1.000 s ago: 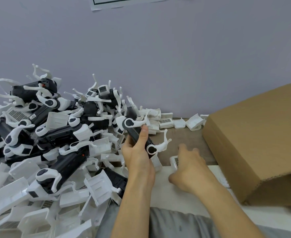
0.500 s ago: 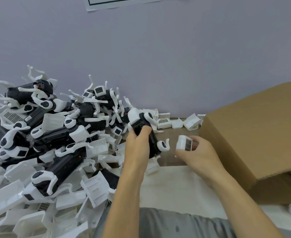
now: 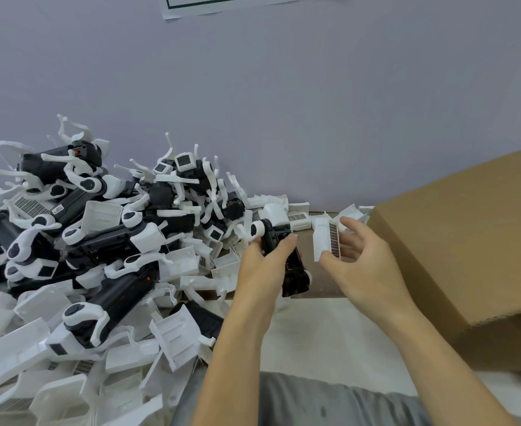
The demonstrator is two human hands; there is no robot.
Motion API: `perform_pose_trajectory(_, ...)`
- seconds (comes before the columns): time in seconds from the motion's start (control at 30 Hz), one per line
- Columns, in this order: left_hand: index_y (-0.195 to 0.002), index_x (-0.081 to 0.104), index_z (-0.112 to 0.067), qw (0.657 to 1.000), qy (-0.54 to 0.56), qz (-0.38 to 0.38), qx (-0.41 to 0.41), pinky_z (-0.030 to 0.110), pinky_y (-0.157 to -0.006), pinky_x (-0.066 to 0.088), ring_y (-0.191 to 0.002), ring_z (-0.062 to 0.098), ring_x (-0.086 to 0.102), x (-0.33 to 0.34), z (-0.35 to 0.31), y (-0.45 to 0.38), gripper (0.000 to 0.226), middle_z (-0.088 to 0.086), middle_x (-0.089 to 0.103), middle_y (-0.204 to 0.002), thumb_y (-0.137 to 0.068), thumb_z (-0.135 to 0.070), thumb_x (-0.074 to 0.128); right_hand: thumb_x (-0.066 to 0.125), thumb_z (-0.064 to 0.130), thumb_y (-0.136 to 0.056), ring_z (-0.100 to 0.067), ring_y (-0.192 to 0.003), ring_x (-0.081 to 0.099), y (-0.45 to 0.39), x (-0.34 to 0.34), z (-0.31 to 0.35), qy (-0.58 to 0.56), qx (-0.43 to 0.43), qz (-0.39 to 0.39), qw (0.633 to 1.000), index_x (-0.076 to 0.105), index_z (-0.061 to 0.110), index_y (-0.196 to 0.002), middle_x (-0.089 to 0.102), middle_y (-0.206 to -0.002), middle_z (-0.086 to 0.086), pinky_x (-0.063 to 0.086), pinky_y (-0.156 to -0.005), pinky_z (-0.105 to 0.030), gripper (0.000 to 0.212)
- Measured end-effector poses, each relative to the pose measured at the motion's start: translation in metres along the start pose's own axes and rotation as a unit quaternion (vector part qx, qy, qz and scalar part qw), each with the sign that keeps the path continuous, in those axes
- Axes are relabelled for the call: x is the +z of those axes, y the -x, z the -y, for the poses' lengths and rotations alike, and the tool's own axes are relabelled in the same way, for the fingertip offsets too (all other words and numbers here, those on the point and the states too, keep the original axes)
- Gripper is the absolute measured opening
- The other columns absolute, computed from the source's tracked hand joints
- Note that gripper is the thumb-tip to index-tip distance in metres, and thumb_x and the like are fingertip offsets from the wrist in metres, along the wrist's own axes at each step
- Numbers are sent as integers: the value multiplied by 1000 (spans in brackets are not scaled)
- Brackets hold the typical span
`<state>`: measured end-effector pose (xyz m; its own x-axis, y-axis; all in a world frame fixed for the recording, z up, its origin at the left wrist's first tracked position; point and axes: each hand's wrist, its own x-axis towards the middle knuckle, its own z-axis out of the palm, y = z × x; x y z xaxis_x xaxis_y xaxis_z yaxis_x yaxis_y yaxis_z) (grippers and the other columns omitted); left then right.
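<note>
My left hand [image 3: 260, 265] grips a black device with white arm pieces [image 3: 287, 256], held upright and tilted a little above the table. My right hand [image 3: 360, 265] holds a small white plastic cover with a barcode strip [image 3: 327, 241] between thumb and fingers, just right of the device. The two parts are close together but apart.
A large heap of black-and-white devices [image 3: 105, 241] and loose white covers [image 3: 173, 336] fills the left half of the table. A brown cardboard box [image 3: 468, 241] stands tilted at the right. The wall [image 3: 284, 103] is right behind. White covers [image 3: 296, 216] lie along the wall.
My right hand picked a white cover off the table and raised it beside the device. My left hand turned the device more upright and lifted it slightly.
</note>
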<state>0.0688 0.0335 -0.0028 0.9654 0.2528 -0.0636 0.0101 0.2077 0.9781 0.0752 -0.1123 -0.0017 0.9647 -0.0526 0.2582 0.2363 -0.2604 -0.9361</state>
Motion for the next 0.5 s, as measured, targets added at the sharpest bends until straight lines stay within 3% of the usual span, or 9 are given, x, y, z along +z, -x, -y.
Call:
perform_pose_trajectory(0.1,-101,69,-10,994,84,14,-74,44,-72,59,-69,23,71,1,-3,1,20,10,75,-85,-95,-25,58,73,18,-82,1,-107,62,-1,0,0,27,-20,4,999,47,25,-144,63,-118,17,52,-89,-23,67)
perform_pose_trajectory(0.2,-104,68,-8,991,108,26,-81,40,-60,61,-64,21,70,2,-4,1,23,10,75,-80,-99,-25,53,73,20,-81,2,-102,62,-2,-2,3,39,-32,10,999,48,28,-142,61,-111,22,51,-84,-21,67)
perform_pose_trajectory(0.33,-103,68,-16,992,100,47,-68,47,-74,61,-70,20,73,3,-3,2,18,4,77,-78,-101,-27,55,72,11,-80,14,-100,56,-2,-6,5,12,-30,31,999,47,34,-139,58,-112,26,45,-78,-12,68)
perform_pose_trajectory(0.43,-103,71,-20,993,79,59,-64,52,-84,60,-75,18,75,5,-1,2,18,1,77,-83,-100,-28,56,70,-4,-78,9,-103,57,-1,-7,7,15,-58,55,997,58,34,-125,60,-111,21,47,-71,-9,61)
perform_pose_trajectory(0.5,-91,77,-25,993,61,73,-62,56,-90,58,-80,20,75,6,0,2,26,3,78,-88,-101,-28,52,64,-14,-74,5,-99,59,0,-6,9,8,-78,78,994,66,30,-114,64,-111,10,50,-65,-8,60)
